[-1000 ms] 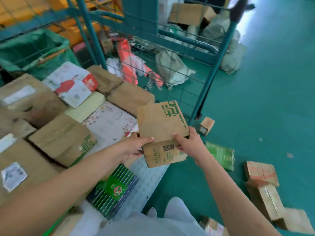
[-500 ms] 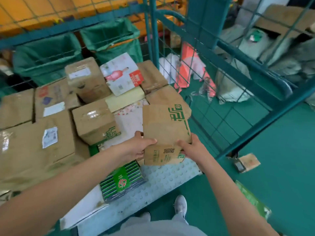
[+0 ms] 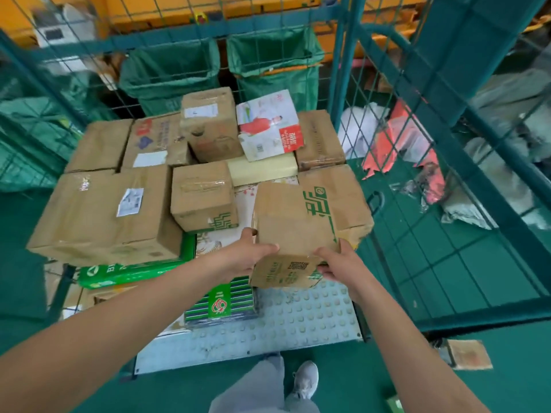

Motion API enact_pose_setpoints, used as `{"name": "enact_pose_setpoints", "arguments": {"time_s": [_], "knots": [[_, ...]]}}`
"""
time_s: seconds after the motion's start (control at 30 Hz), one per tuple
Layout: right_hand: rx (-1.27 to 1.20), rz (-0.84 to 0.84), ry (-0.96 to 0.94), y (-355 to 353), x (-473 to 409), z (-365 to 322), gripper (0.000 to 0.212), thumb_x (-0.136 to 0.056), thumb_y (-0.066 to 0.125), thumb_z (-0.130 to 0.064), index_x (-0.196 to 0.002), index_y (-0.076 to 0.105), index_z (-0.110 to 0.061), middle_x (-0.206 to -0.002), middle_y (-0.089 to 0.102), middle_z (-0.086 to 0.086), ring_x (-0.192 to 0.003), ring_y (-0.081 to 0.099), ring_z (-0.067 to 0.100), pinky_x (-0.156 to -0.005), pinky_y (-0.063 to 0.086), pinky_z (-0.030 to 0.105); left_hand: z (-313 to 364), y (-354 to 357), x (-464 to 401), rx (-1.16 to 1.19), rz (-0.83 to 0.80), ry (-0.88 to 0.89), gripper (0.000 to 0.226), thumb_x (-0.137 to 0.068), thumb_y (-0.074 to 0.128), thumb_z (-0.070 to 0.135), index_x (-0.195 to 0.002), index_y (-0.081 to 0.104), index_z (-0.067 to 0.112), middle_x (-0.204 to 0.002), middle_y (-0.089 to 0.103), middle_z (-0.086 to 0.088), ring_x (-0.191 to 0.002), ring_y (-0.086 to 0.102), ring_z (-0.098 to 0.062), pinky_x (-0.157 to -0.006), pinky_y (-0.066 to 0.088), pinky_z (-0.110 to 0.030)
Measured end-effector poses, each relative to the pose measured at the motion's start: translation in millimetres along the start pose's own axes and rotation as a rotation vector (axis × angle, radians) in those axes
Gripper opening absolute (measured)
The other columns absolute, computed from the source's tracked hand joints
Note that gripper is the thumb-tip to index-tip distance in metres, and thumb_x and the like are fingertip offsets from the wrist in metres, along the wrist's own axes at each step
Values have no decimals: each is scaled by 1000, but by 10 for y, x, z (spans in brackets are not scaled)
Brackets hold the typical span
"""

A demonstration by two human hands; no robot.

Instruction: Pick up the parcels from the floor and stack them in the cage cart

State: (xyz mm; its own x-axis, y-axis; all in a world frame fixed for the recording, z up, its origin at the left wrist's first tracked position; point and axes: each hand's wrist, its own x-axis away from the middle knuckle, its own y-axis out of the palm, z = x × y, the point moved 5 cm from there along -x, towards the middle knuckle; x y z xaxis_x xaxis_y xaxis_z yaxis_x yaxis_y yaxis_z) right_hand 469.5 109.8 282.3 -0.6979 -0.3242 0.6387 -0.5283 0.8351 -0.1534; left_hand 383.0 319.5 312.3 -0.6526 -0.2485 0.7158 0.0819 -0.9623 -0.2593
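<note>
Brown parcel with green print is hanging over the cage cart's studded floor, at the near right of the stacked boxes. Left hand and right hand are each gripping its near edge, fingers curled. A striped green packet is lying just left of it.

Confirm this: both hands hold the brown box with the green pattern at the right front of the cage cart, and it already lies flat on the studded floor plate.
Not quite. Both the left hand and the right hand do hold the brown box at the cart's right front, but the head view shows it tilted, its near end raised above the studded floor plate.
</note>
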Motion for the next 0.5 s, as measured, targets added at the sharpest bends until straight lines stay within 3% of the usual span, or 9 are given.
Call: {"name": "enact_pose_setpoints", "arguments": {"time_s": [0.07, 0.13, 0.23, 0.3, 0.37, 0.43, 0.5], "knots": [[-5, -1, 15, 24, -137, -55, 52, -95, 68, -29, -138, 41, -19, -99, 69, 8, -81, 67, 20, -80, 59, 37, 20, -60, -86, -25, 6, 2, 93, -95, 67, 50, -161, 6, 23, -144, 55, 2, -107, 59, -12, -92, 52, -28], [-9, -1, 34, 48, -248, -100, 67, -95, 68, -31, -151, 33, -23, -111, 68, 7, -93, 73, 21, -90, 61, 39, 31, -110, -164, -69, 7, 0, 102, -89, 68, 61, -161, 5, 27, -153, 49, 0, -122, 54, -21, -111, 45, -46], [-14, -12, 60, 104, -369, -157, 50, -97, 66, -32, -138, 41, -21, -118, 64, 6, -101, 72, 25, -96, 59, 45, 35, -175, -295, -45, 7, -14, 105, -86, 70, 64, -161, 7, 26, -156, 44, -3, -129, 51, -25, -115, 40, -51], [-22, -17, 83, 174, -494, -223, 40, -98, 65, -32, -126, 37, -25, -114, 63, 3, -100, 72, 25, -98, 58, 46, 59, -254, -414, -27, 6, -16, 107, -85, 71, 63, -162, 8, 24, -158, 42, -4, -135, 49, -27, -112, 41, -44], [-27, -26, 104, 266, -630, -280, 39, -99, 64, -32, -126, 37, -25, -112, 64, 3, -99, 73, 24, -96, 60, 45, 75, -353, -556, -18, 10, -12, 107, -84, 73, 63, -161, 12, 22, -158, 42, -3, -136, 49, -27, -105, 42, -37], [-39, -33, 110, 354, -780, -342, 34, -100, 62, -31, -127, 46, -18, -113, 66, 4, -100, 73, 23, -94, 60, 43, 102, -450, -692, -25, 32, 1, 110, -77, 77, 68, -158, 17, 25, -155, 46, -2, -133, 51, -25, -109, 44, -40], [-45, -45, 114, 464, -948, -452, 20, -101, 60, -30, -115, 53, -18, -114, 67, 7, -102, 72, 24, -97, 59, 44, 154, -582, -839, -68, 61, 21, 116, -68, 77, 76, -158, 19, 29, -155, 46, 0, -134, 52, -25, -113, 44, -45]]}}
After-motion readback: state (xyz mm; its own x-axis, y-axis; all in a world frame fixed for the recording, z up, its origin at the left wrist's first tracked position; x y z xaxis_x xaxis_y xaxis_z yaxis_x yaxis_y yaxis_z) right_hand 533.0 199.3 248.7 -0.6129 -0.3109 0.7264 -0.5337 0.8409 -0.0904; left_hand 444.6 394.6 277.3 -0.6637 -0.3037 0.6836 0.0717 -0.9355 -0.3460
